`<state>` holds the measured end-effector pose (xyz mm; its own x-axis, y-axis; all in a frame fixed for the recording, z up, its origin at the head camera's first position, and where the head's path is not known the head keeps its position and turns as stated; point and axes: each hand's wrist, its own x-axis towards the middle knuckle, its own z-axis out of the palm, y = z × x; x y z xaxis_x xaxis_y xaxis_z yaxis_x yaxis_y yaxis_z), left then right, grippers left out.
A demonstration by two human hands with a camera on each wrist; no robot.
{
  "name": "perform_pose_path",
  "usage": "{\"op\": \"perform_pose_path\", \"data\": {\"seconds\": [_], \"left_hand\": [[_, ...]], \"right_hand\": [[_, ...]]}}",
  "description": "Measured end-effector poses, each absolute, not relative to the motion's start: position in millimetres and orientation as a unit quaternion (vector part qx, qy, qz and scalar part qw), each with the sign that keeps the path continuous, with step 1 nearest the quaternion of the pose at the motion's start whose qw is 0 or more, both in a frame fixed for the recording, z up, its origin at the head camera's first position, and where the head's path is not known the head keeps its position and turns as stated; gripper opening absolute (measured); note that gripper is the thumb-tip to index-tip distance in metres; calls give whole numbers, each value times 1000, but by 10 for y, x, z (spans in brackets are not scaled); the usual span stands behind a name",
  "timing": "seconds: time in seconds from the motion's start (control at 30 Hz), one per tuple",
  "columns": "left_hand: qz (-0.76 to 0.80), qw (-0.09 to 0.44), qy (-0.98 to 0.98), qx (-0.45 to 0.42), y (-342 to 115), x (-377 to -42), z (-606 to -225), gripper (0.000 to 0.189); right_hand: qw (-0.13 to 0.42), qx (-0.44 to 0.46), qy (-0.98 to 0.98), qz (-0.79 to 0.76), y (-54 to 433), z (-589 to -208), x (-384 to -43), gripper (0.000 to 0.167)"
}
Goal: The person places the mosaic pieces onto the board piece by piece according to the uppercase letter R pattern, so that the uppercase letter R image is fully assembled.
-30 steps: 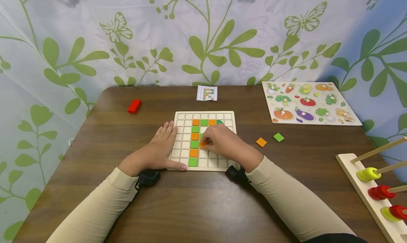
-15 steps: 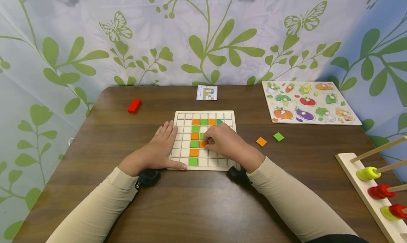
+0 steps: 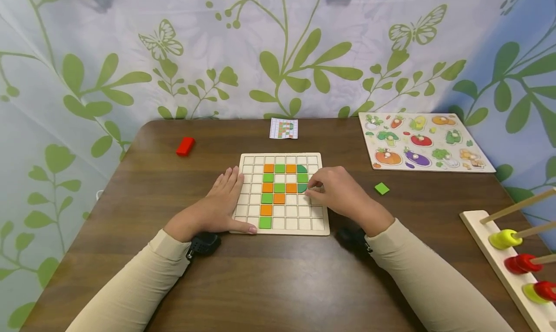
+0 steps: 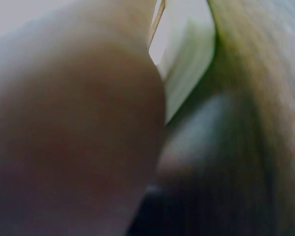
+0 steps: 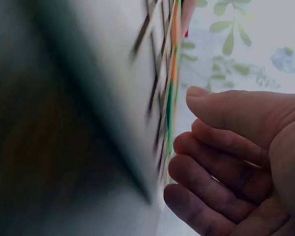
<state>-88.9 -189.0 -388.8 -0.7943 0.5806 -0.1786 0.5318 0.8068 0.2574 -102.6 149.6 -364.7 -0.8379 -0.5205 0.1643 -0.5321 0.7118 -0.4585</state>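
A wooden grid board (image 3: 304, 223) lies flat, holding several orange and green square tiles and two dark green rounded pieces, one a rounded piece (image 3: 301, 188) at the right. My left hand (image 3: 217, 201) rests on the board's left edge, fingers straight, thumb along the near edge. My right hand (image 3: 336, 189) is over the board's right edge, fingers loosely curled. In the right wrist view no tile shows between the right thumb and fingers (image 5: 206, 182). A loose green tile (image 3: 382, 188) lies on the table beyond that hand. The left wrist view is mostly blocked by the hand.
A pattern card (image 3: 284, 128) lies behind the board, and a red block (image 3: 186, 146) at the back left. On the right are a vegetable knob puzzle (image 3: 427, 162) and a wooden peg stand with rings (image 3: 482, 230). A leaf-print cloth (image 3: 243, 52) hangs behind the brown table (image 3: 269, 283).
My right hand has let go of the orange tile in the grid and moved right. The loose orange tile on the table is no longer visible. The left hand stays put.
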Motion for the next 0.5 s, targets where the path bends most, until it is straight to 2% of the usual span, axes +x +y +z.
{"op": "perform_pose_path", "data": {"seconds": [0.23,0.5], "left_hand": [[95,118,943,297,-1906,-890,-3901,146],[100,117,942,298,-1912,-889,-3918,145]], "right_hand": [[34,212,-942,260,1910,-3665,-1002,12],[13,161,-954,253,2280,-3574,-1020,16]]}}
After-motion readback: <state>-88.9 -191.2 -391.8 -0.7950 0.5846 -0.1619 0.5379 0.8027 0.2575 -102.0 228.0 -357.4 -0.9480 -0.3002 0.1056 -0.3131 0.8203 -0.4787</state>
